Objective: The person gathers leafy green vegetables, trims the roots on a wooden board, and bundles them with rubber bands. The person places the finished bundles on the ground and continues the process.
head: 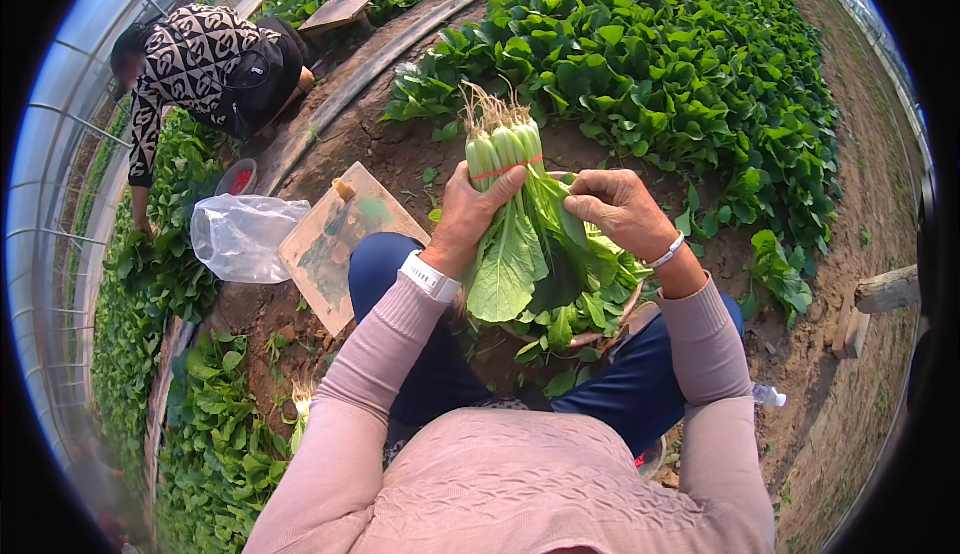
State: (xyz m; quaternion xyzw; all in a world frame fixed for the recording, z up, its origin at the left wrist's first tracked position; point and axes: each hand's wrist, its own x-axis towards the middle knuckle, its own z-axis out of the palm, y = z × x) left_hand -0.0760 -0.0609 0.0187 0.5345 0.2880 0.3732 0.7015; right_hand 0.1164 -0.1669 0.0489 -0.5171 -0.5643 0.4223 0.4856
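A bundle of leafy greens (pixel 517 239) is in front of me, its pale stalks and thin roots pointing away and its leaves hanging towards me. A red band (pixel 510 168) runs around the stalks. My left hand (pixel 477 205) grips the bundle from the left, just below the band, thumb across the front. At the right side my right hand (pixel 619 205) pinches a leaf edge between thumb and fingers. Beneath the bundle, a round basin (pixel 631 312) holds loose leaves and is partly hidden.
A person (pixel 206 66) bends over plants at the far left, beside a small bowl (pixel 238 177) of red items. A clear plastic bag (pixel 247 235) and a worn board (pixel 352 243) lie left of my knee. Dense greens (pixel 645 51) grow ahead; a wooden post (pixel 889 289) juts in at right.
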